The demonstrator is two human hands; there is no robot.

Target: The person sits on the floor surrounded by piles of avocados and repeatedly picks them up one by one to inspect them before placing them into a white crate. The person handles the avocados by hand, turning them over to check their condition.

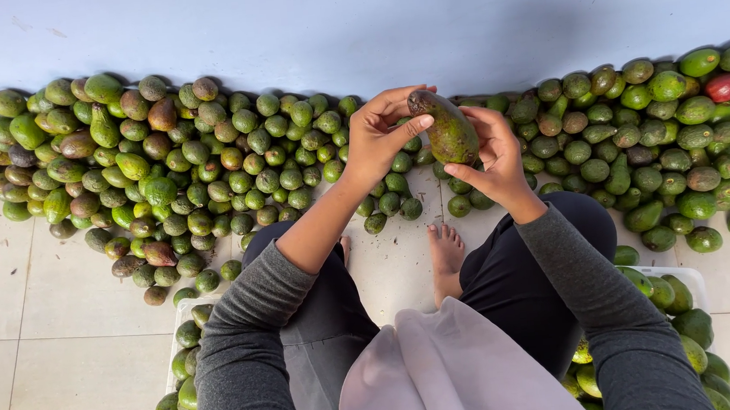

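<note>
A seated person, seen from above, holds a single large avocado (447, 128) up between both hands over a tiled floor (16, 293). The left hand (381, 134) grips the fruit's left side, thumb pressed across its skin and fingers curled over its far end, while the right hand (495, 158) clasps it from the right with the fingers wrapped round its near end; both hands are clamped on the same fruit, which is green mottled with brown and tilted with its narrow end pointing far and left. It hangs in the air at the middle of the scene, above a gap in the long heap of avocados (205, 157) that runs from left to right along the foot of a pale blue wall (351, 24). One reddish fruit (725, 86) lies in the heap at far right. The person wears grey sleeves (246, 344) and dark trousers, with bare feet (445, 255) on the tiles just near of the heap. Two white trays of avocados sit at either side of the person, one at near left (178, 350) and one at near right (688, 279).
</note>
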